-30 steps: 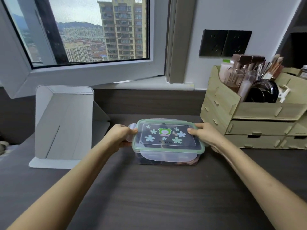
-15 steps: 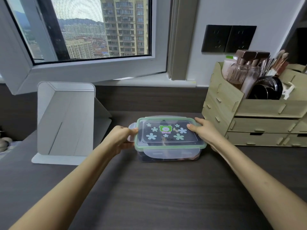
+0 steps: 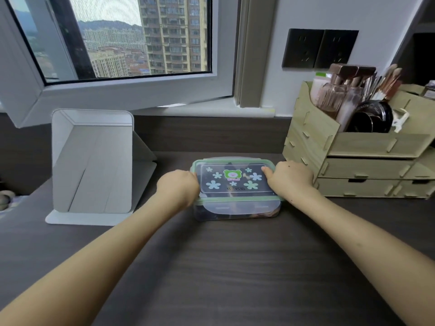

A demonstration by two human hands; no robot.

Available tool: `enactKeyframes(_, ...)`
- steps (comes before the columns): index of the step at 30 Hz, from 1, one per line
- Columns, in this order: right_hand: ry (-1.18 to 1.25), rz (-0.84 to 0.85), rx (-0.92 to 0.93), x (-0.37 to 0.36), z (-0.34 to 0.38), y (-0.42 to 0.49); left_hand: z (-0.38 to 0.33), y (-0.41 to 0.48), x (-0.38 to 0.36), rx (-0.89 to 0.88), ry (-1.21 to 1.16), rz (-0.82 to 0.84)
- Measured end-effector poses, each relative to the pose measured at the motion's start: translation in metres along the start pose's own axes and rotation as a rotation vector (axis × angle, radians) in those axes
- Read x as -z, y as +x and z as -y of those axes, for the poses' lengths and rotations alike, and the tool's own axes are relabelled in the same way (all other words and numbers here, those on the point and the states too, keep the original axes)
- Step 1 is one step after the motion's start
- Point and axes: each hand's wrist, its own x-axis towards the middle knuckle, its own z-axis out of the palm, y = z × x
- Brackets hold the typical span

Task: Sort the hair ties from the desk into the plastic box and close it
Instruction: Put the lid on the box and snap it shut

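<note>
A clear plastic box [image 3: 235, 214] with a green-rimmed lid [image 3: 233, 182] sits on the dark desk, flower and bear stickers on top. Dark hair ties show dimly through its front wall. The front flap of the lid lies down over the front wall. My left hand [image 3: 179, 188] is curled against the box's left end, covering the side flap there. My right hand [image 3: 290, 180] wraps the right end, thumb pressed on the lid's right edge. No loose hair ties are visible on the desk.
A white folding stand [image 3: 94, 165] rises left of the box. A wooden cosmetics organiser [image 3: 367, 161] with drawers and brushes stands close to the right, almost touching my right hand. An open window frame juts over the sill behind.
My left hand has closed over the left side flap, which was sticking out before. My right thumb has shifted onto the lid's right edge. The camera view has risen slightly.
</note>
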Motion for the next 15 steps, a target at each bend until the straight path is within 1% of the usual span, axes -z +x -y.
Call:
enactKeyframes(3, -0.023, 0.031, 0.026, -0.001, 0.001, 0.004, 0.001, 0.003, 0.002, -0.088, 0.055, 0.049)
enactKeyframes(5, 0.009, 0.053, 0.038, -0.001, 0.000, 0.006, 0.001, 0.005, 0.003, -0.096, 0.068, 0.081)
enactKeyframes(7, 0.065, 0.074, 0.044, -0.003, -0.003, 0.008, 0.001, 0.005, 0.004, -0.073, -0.022, 0.101)
enactKeyframes(10, 0.154, 0.090, 0.050, -0.007, -0.008, 0.011, 0.000, 0.005, 0.003, 0.034, -0.268, 0.139)
enactKeyframes(11, 0.180, 0.101, 0.044, -0.008, -0.010, 0.011, 0.000, 0.004, 0.004, 0.048, -0.303, 0.147)
enactKeyframes(13, 0.239, 0.144, 0.016, -0.011, -0.012, 0.013, 0.001, 0.003, 0.008, 0.027, -0.328, 0.159)
enactKeyframes(15, 0.328, 0.192, -0.041, -0.014, -0.013, 0.015, 0.003, -0.001, 0.008, 0.015, -0.427, 0.160)
